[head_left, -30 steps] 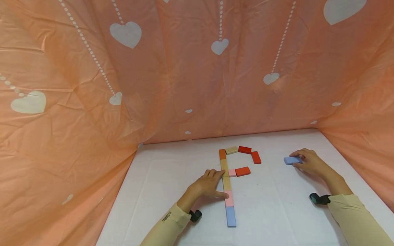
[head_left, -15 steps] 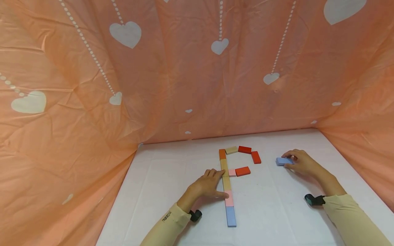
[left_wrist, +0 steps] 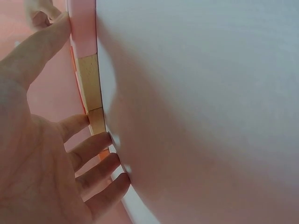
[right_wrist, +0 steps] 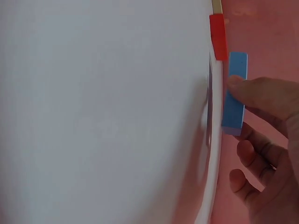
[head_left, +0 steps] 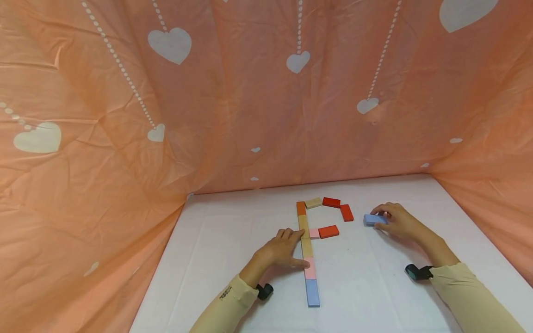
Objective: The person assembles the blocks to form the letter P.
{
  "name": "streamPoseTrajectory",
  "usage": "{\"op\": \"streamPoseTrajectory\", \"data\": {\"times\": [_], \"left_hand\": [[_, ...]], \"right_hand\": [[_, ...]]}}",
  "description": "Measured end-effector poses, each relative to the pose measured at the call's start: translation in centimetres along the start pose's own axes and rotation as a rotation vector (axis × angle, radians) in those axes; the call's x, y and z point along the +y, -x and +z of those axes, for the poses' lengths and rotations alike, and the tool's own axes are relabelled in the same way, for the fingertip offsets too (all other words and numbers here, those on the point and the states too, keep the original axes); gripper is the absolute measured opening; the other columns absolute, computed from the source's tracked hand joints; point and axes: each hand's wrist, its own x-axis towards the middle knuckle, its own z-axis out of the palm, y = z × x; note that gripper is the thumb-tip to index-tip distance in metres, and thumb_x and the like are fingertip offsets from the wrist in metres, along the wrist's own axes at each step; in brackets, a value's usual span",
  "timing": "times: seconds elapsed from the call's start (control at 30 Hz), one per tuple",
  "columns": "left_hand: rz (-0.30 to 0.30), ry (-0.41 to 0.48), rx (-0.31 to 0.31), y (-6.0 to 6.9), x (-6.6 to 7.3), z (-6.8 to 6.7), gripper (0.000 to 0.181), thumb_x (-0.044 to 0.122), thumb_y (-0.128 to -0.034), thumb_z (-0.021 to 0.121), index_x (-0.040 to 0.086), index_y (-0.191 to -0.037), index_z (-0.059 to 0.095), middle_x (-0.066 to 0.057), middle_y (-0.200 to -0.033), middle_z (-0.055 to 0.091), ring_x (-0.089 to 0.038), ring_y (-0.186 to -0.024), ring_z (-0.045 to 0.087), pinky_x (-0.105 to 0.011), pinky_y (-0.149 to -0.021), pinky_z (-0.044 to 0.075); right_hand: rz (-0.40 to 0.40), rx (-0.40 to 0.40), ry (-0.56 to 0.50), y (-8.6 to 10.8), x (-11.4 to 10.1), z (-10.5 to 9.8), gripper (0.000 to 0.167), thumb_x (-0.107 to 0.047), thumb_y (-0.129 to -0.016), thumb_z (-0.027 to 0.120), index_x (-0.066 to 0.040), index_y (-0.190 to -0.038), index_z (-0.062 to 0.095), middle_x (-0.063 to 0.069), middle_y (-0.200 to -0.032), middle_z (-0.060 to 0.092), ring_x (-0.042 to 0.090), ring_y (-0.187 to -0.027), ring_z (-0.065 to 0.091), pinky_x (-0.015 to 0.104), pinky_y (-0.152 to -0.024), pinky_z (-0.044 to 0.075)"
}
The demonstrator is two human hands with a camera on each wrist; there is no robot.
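My right hand pinches a blue block between thumb and fingers, to the right of the laid-out blocks. In the right wrist view, the blue block is above the table with its shadow apart from it. My left hand lies along a column of blocks with its fingers spread. Its thumb touches a pink block, and its fingertips reach a wooden block. The column also has an orange block at the far end and a blue block at the near end.
From the column's top, a pale wooden block and two red blocks curve right, ending at a red block. Lower down, a small pink block and a red block extend right. An orange curtain surrounds the white table.
My right hand has moved left with the blue block, closer to the laid-out blocks. The left hand and the blocks on the table have stayed in place.
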Motion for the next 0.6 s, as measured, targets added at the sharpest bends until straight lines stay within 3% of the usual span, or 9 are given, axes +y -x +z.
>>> {"op": "streamPoseTrajectory", "data": {"times": [0.6], "left_hand": [[-0.014, 0.013, 0.007, 0.2, 0.2, -0.1, 0.104, 0.064, -0.0871, 0.082, 0.022, -0.169, 0.033, -0.007, -0.156, 0.048, -0.026, -0.143, 0.043, -0.046, -0.117, 0.047]], "right_hand": [[-0.052, -0.033, 0.027, -1.3, -2.4, 1.7, 0.03, -0.011, -0.09, 0.086, -0.012, -0.117, 0.073, 0.008, -0.112, 0.068, 0.033, -0.107, 0.057, 0.055, -0.093, 0.053]]}}
